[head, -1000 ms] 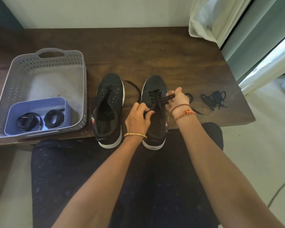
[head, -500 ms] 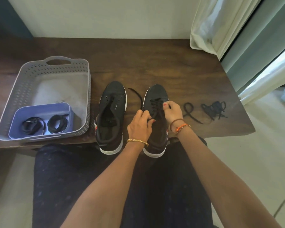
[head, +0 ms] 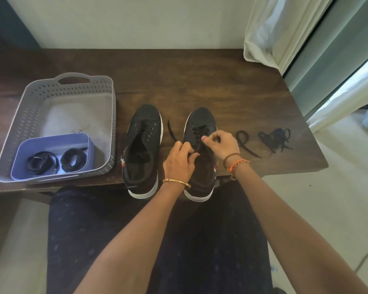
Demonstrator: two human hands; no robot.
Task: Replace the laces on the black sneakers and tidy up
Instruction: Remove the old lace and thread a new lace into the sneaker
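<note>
Two curled hands (head: 179, 160) (head: 221, 143) on mesh-textured black sneaker (head: 201, 124)

Home room, dark wooden table (head: 200, 81), white curtain (head: 274, 32), window beside it

We see a dark wooden table (head: 179, 81) set against a pale wall; a grey perforated basket (head: 106, 124) sits left of two black sneakers, the unlaced one (head: 143, 149) nearest it and the partly laced one (head: 201, 124) beside that; right of the sneakers lie a single looped lace (head: 245, 145) and, further right, a tangled lace bundle (head: 275, 139).
</note>
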